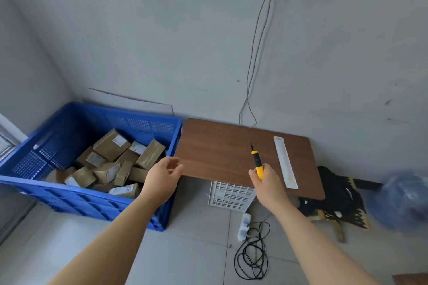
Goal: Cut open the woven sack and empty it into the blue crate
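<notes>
Knife in hand beside the filled blue crate

The right hand (266, 183) gripped a yellow-handled knife (257, 162) (blade dark, hard to make out) over the brown board (222, 146); the left hand (163, 177) hung loosely curled and empty by the blue crate (69, 201) of cardboard boxes (111, 159).

A bare storeroom or packing corner is shown: plain grey walls (162, 30), tiled floor (196, 250). A blue crate (88, 201) filled with small labelled cardboard boxes (111, 146) is seen beside a low wooden board (220, 152). A power strip (244, 227) is left on the floor.
</notes>
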The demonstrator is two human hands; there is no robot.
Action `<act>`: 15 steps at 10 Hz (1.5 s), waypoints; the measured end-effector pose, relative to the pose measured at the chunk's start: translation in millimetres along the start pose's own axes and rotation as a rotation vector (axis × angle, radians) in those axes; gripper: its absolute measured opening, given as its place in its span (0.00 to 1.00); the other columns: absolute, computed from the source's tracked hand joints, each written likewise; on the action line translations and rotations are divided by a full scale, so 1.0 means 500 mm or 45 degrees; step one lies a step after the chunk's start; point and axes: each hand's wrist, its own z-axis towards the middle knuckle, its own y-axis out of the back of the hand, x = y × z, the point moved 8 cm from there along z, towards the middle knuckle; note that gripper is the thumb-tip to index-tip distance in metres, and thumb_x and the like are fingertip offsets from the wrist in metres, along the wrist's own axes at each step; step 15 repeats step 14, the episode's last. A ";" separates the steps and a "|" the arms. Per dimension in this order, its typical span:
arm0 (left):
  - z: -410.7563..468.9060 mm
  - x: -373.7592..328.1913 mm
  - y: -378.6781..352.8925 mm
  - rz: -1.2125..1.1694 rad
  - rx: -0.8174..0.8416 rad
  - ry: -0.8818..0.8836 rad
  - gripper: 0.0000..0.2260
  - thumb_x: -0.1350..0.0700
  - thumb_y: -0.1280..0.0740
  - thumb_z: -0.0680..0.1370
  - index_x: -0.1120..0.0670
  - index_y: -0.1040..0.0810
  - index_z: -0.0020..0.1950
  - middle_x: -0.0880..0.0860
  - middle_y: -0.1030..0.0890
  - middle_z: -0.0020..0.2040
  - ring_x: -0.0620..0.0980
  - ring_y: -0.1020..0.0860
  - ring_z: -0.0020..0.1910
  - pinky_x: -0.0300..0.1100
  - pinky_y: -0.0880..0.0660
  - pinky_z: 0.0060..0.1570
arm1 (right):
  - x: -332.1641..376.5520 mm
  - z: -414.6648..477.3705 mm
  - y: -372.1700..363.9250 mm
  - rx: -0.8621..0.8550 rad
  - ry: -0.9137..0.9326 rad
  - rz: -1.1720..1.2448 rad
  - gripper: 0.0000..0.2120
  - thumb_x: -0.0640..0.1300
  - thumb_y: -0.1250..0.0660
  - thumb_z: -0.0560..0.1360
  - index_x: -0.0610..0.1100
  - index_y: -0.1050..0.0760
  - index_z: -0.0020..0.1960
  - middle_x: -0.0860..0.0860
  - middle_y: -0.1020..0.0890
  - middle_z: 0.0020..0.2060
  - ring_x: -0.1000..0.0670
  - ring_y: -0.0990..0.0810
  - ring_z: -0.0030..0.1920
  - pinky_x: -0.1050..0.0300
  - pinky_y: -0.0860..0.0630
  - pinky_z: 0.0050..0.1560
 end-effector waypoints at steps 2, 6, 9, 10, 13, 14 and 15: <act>0.204 0.068 -0.022 0.056 0.045 0.125 0.14 0.52 0.37 0.78 0.53 0.25 0.63 0.46 0.22 0.50 0.46 0.24 0.50 0.40 0.30 0.50 | -0.013 0.200 -0.108 0.016 -0.046 -0.078 0.11 0.49 0.40 0.79 0.44 0.33 0.41 0.48 0.29 0.38 0.53 0.32 0.31 0.61 0.39 0.28; 0.616 0.239 -0.157 0.171 0.279 0.221 0.15 0.53 0.37 0.78 0.53 0.26 0.64 0.48 0.21 0.57 0.44 0.24 0.52 0.38 0.30 0.52 | -0.114 0.526 -0.389 0.015 -0.371 -0.145 0.13 0.51 0.36 0.77 0.40 0.30 0.50 0.44 0.28 0.47 0.47 0.27 0.37 0.57 0.32 0.34; 0.779 0.393 -0.298 0.194 0.320 0.278 0.14 0.52 0.37 0.78 0.51 0.26 0.63 0.46 0.21 0.55 0.44 0.24 0.53 0.39 0.29 0.50 | -0.227 0.690 -0.577 0.091 -0.377 -0.189 0.16 0.50 0.30 0.73 0.41 0.28 0.55 0.46 0.29 0.51 0.47 0.26 0.43 0.57 0.32 0.41; 0.806 0.429 -0.338 0.181 0.321 0.278 0.14 0.53 0.37 0.79 0.51 0.26 0.64 0.45 0.22 0.54 0.43 0.25 0.52 0.36 0.32 0.50 | -0.258 0.726 -0.619 0.060 -0.370 -0.264 0.20 0.50 0.30 0.73 0.41 0.28 0.60 0.45 0.28 0.54 0.47 0.25 0.46 0.57 0.30 0.44; 0.829 0.468 -0.354 0.180 0.297 0.273 0.15 0.52 0.37 0.79 0.51 0.27 0.65 0.46 0.22 0.57 0.42 0.26 0.53 0.36 0.32 0.52 | -0.262 0.762 -0.657 0.018 -0.238 -0.470 0.20 0.51 0.31 0.74 0.45 0.28 0.63 0.47 0.23 0.55 0.47 0.25 0.55 0.55 0.28 0.54; 0.825 0.454 -0.329 0.164 0.261 0.297 0.16 0.51 0.37 0.79 0.51 0.27 0.66 0.46 0.22 0.58 0.43 0.26 0.54 0.37 0.30 0.53 | -0.244 0.764 -0.648 0.059 -0.210 -0.470 0.21 0.50 0.32 0.75 0.45 0.29 0.65 0.47 0.24 0.60 0.46 0.26 0.59 0.53 0.28 0.58; 0.825 0.454 -0.329 0.164 0.261 0.297 0.16 0.51 0.37 0.79 0.51 0.27 0.66 0.46 0.22 0.58 0.43 0.26 0.54 0.37 0.30 0.53 | -0.244 0.764 -0.648 0.059 -0.210 -0.470 0.21 0.50 0.32 0.75 0.45 0.29 0.65 0.47 0.24 0.60 0.46 0.26 0.59 0.53 0.28 0.58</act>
